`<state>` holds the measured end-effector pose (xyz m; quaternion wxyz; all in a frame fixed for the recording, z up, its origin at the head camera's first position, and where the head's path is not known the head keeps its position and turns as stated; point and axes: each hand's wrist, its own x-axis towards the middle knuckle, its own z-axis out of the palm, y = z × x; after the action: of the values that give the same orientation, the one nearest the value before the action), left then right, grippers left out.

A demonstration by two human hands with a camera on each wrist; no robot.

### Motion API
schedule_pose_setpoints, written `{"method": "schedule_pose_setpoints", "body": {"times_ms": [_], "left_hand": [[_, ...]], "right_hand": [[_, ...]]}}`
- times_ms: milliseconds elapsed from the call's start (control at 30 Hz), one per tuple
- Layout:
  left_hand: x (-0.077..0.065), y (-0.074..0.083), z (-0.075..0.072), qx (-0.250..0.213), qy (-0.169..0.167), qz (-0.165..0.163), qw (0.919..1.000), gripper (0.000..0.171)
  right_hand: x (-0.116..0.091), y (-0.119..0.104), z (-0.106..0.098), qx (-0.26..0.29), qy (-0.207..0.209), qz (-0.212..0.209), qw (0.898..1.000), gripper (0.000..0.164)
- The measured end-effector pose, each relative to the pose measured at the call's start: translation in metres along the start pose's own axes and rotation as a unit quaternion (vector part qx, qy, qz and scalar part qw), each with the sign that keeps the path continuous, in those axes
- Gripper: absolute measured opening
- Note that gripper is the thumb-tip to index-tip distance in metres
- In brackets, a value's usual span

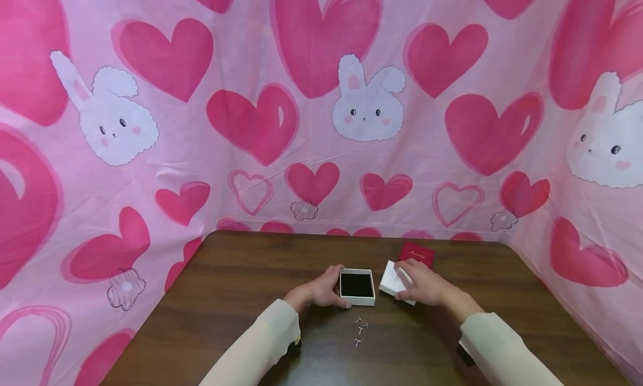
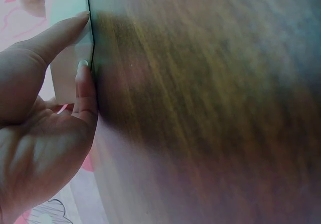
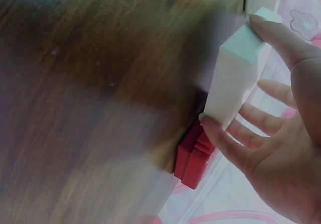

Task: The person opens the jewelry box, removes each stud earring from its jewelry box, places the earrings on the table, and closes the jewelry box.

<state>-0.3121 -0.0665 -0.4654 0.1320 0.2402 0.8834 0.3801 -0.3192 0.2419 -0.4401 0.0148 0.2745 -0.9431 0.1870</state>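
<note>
A white box base (image 1: pixel 357 300) with a black lining sits uncovered on the table. My left hand (image 1: pixel 325 288) holds it at its left side, thumb along the near wall; the left wrist view shows the thumb and little finger against the white wall (image 2: pixel 70 78). To the right, my right hand (image 1: pixel 424 283) grips a white box lid (image 1: pixel 390 280) by its edges, and the lid stands tilted. In the right wrist view the thumb and fingers span the lid (image 3: pixel 230 78). Several small silvery pins or screws (image 1: pixel 359 330) lie in front of the base.
A red box (image 1: pixel 418 253) with gold lettering stands behind the right hand, near the lid. The brown wooden table (image 1: pixel 241 297) ends at a pink heart-and-bunny cloth (image 1: pixel 321 152) that hangs at the back and both sides.
</note>
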Motion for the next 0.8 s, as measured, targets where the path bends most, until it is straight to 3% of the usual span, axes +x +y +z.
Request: {"method": "schedule_pose_setpoints", "body": {"times_ms": [233, 400, 800], "left_hand": [[-0.001, 0.0, 0.001, 0.001, 0.003, 0.0, 1.0, 0.086], [0.001, 0.0, 0.001, 0.002, 0.01, 0.003, 0.9999, 0.085], [0.002, 0.001, -0.002, 0.004, 0.009, 0.008, 0.9999, 0.083]], "right_hand": [[0.003, -0.005, 0.003, 0.025, 0.02, -0.049, 0.998, 0.072], [0.007, -0.012, 0.006, 0.035, 0.004, -0.076, 0.996, 0.073], [0.016, -0.026, 0.008, 0.055, -0.023, -0.068, 0.996, 0.073]]}}
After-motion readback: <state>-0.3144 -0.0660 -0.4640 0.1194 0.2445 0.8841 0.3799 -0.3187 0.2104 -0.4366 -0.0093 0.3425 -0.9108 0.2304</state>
